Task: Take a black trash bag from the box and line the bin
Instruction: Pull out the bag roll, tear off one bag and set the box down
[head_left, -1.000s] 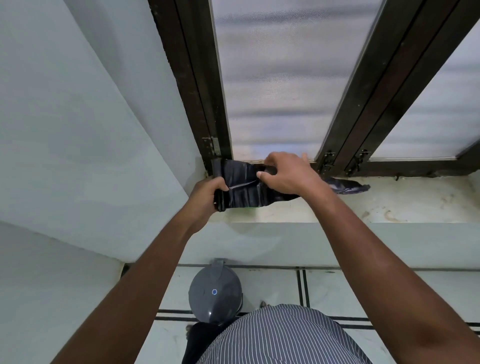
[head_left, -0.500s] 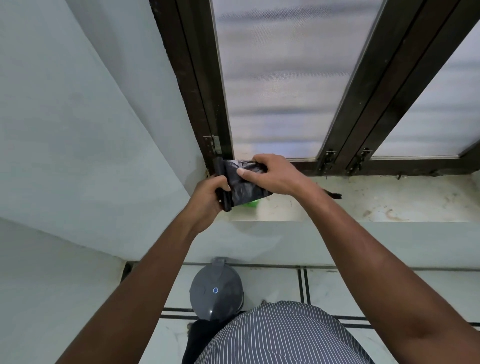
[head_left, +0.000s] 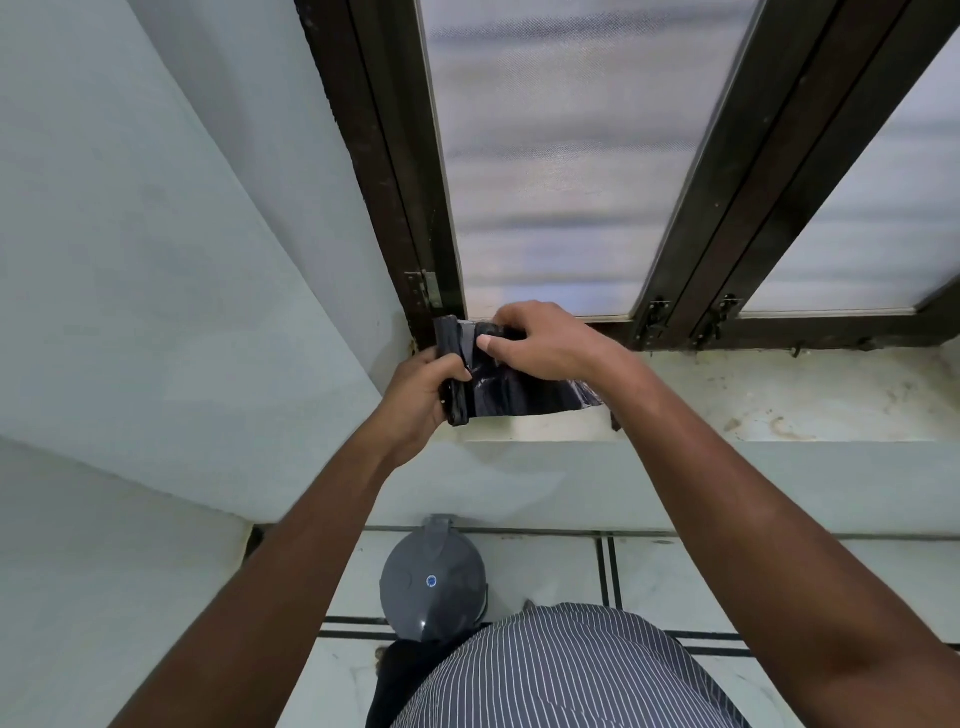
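Note:
A roll of black trash bags (head_left: 511, 392) hangs over the left end of the window sill (head_left: 779, 400). My left hand (head_left: 421, 389) grips the rolled end of it. My right hand (head_left: 540, 340) pinches the loose sheet near the top, thumb on the plastic. A strip of the bag runs to the right under my right wrist. Down on the floor stands the grey bin (head_left: 434, 582) with its round lid down. No box is visible.
A dark-framed window (head_left: 685, 270) with frosted panes rises behind the sill. A pale wall (head_left: 156, 312) closes in on the left. The tiled floor (head_left: 675, 582) with dark lines lies below. My striped shirt (head_left: 561, 675) fills the bottom middle.
The bag's free length on the sill shrank, then spread out a little to the right again. Both hands stayed at the sill's left end, holding the bag.

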